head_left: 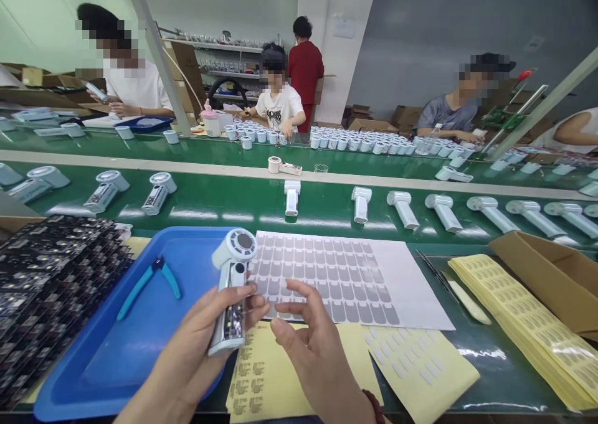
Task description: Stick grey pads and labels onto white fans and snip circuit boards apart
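My left hand (205,324) is wrapped round a light blue handheld fan (240,243), its round head up and tilted. Along the fan's handle a strip of circuit board with small parts lies exposed. To the right, my right hand (313,343) hovers with curled fingers apart, close to the fan but not gripping it. Whether something thin is at its fingertips is hard to make out. Behind both hands lies a white sheet of grey stickers (322,268). Below them is a yellow sheet of printed labels (266,374), beside another yellow sheet with pale stickers (420,368).
A blue tray (159,349) holds blue-handled pliers (161,265). Stacked circuit boards (56,287) stand at left. Tweezers (436,274), yellow label sheets (523,324) and a cardboard box (551,274) lie right. Several fans line the green conveyor (224,203); co-workers sit beyond.
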### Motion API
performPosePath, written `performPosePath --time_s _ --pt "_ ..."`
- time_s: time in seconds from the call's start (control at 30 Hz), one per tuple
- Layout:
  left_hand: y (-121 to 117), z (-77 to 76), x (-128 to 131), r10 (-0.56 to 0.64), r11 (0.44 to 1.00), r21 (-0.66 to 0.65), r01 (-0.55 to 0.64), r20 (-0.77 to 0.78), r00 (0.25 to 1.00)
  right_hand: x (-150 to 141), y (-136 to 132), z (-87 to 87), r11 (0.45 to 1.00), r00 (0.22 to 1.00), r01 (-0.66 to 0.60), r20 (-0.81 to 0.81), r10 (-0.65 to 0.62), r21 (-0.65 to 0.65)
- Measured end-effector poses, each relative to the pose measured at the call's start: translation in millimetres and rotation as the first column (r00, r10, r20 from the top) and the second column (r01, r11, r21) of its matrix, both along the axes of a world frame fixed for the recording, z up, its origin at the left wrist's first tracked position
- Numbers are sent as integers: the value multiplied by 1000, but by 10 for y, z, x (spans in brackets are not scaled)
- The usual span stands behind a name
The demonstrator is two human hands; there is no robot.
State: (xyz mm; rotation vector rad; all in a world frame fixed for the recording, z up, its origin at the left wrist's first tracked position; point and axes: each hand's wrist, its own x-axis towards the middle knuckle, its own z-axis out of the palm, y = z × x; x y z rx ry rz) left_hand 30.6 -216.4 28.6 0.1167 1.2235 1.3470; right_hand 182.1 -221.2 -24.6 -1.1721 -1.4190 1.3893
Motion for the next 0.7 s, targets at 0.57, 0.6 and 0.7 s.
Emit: performPosePath --time_s 0.57,0.6,0.7 --pt "-291 -246 -130 -430 903 -91 420 -187 883 48 -101 -331 962 957 -240 197 212 130" --pt "-286 -248 -125 -430 903 -98 419 -194 882 89 -78 -288 967 966 -241 112 232 81" --pt "-266 -240 -118 -435 901 -115 419 -227 872 140 -44 -191 974 971 -223 98 219 34"
